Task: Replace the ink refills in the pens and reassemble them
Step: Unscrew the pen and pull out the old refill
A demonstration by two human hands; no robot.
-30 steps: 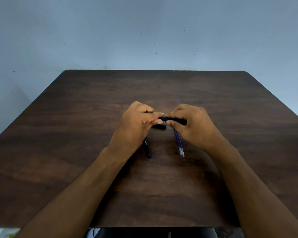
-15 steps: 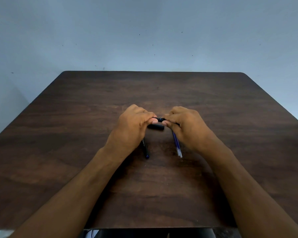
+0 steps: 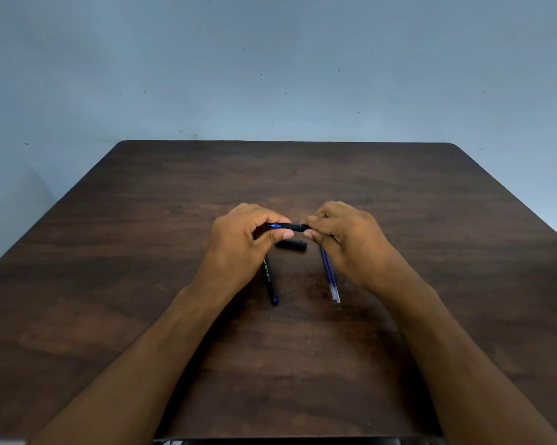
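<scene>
Above the table point(image 3: 431, 316), my left hand point(image 3: 238, 248) and right hand point(image 3: 351, 242) each pinch the pen point(image 3: 290, 227); they've drawn apart, baring its blue tip, so it's opening.

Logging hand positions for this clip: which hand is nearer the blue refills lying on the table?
Right. The right hand sits directly over the far ends of the blue refills, hiding them. The left hand is off to their left, beyond the loose black cap.

A dark wooden table point(image 3: 399, 194) stands against a plain, speckled blue-grey wall point(image 3: 270, 59).
</scene>
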